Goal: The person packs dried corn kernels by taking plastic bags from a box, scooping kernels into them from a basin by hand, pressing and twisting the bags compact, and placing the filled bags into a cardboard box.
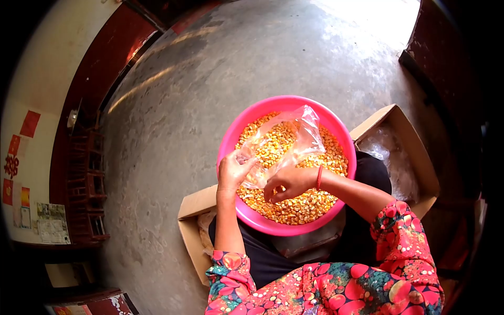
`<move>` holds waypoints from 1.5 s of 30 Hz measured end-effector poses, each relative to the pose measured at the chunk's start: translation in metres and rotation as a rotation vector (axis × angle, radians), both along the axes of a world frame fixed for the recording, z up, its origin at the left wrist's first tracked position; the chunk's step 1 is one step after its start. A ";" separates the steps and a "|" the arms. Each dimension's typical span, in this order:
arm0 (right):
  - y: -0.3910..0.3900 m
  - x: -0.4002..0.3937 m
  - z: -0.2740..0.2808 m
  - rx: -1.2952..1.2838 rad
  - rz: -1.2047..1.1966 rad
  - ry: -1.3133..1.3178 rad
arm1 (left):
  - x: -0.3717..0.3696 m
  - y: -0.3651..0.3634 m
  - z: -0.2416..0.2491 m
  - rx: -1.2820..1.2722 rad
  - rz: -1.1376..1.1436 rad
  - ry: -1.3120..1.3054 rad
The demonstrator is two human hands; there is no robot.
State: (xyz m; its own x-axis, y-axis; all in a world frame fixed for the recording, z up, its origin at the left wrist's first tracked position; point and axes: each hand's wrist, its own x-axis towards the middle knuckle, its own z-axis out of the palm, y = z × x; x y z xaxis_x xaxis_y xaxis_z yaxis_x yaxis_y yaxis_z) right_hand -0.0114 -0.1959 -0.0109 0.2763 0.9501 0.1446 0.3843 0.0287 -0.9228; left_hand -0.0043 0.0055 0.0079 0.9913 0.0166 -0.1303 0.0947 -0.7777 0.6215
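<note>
A pink plastic basin (343, 131) full of yellow corn kernels (294, 212) sits at my lap. Lying over the kernels is a clear plastic bag (311, 131), with corn showing in or through it. At the basin's left side, my left hand (234, 170) pinches the near left edge of this bag between thumb and fingers. My right hand (290, 182), with a red band at its wrist, is low over the corn beside the bag. Its fingers curl inward, and what they hold, if anything, is hidden.
An open cardboard box (428, 173) with clear plastic bags (391, 157) stands at my right. Another cardboard box (197, 203) is by my left leg. Wooden stools or chairs (86, 184) line the left wall. Grey concrete floor (173, 131) lies ahead.
</note>
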 end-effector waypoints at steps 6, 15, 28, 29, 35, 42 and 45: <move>0.019 -0.039 -0.037 -0.204 -0.199 -0.491 | 0.009 0.012 -0.032 -0.207 0.061 -0.107; 0.022 -0.048 -0.032 -0.329 -0.044 -0.498 | 0.003 0.001 -0.021 -0.283 0.009 -0.093; 0.009 -0.024 -0.019 -0.207 -0.103 0.863 | 0.002 -0.002 -0.024 -0.466 0.127 -0.204; 0.011 -0.027 -0.021 -0.244 -0.108 0.869 | 0.001 -0.004 -0.025 -0.383 0.082 -0.247; 0.004 -0.016 0.012 -0.216 0.116 0.853 | -0.001 -0.016 -0.005 -0.232 0.045 -0.235; -0.019 0.032 0.024 0.131 -0.533 1.053 | -0.001 -0.016 -0.008 -0.262 0.004 -0.079; -0.021 0.048 0.015 0.218 -0.709 1.045 | -0.002 -0.019 -0.004 -0.236 -0.022 -0.077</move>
